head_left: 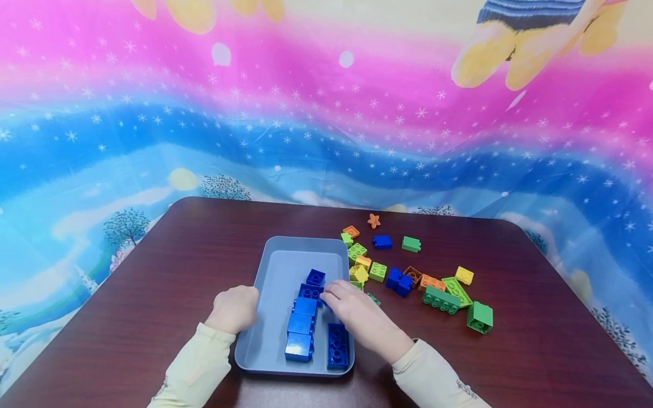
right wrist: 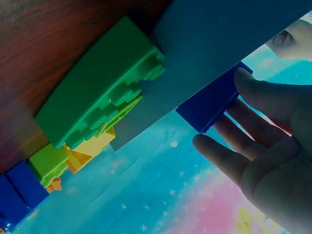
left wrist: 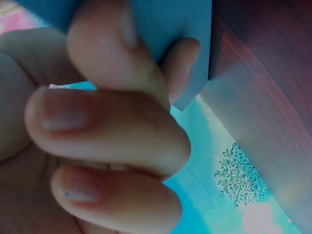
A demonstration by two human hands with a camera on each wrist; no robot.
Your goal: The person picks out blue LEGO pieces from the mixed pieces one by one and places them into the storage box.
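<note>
Clamping a tray (head_left: pixel 272 317), left grip (head_left: pixel 234 309) faces right grip (head_left: pixel 357 311), pinching blue brick (right wrist: pixel 208 103) clearest from right wrist.

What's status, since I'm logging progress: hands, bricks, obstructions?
Left hand gripping tray rim. Right hand pinching blue brick. Other blue bricks inside tray. Nothing visibly blocking.

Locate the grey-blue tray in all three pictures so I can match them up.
Head: the tray sits in the lower half, just left of centre.
Left wrist: top, around the middle, partly behind the left hand.
Right wrist: a slanted band from the upper right down to left of centre.
Shared landmark: the dark wooden tabletop.
</note>
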